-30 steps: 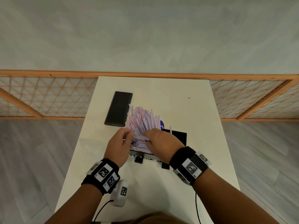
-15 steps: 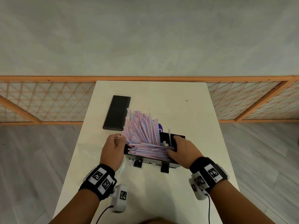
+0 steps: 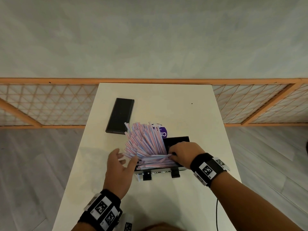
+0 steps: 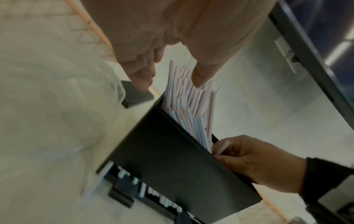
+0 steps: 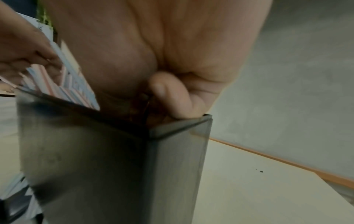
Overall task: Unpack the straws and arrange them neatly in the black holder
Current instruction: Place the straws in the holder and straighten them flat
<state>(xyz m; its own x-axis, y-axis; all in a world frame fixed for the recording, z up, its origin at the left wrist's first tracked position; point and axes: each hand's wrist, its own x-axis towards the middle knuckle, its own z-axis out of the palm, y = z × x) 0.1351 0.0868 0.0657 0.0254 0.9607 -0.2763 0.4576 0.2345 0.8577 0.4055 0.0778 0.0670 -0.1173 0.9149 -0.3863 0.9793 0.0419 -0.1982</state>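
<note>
White table (image 3: 183, 105), straws (image 3: 146, 142) hiding black holder (image 3: 176, 140) interior

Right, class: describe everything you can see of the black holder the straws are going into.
The black holder is an open-topped, smooth, plastic-looking box standing on short feet on the white table. Pink and blue striped straws fan out of it untidily. The right hand pinches straws at its right end; the left hand touches those at its left.

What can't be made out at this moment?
- Holder interior floor: straws and right hand cover it, head view.
- Purple label text: straws overlap it.
- Right fingers: tucked inside the holder, right wrist view.
- Holder's front slot: motion-blurred, left wrist view.
</note>
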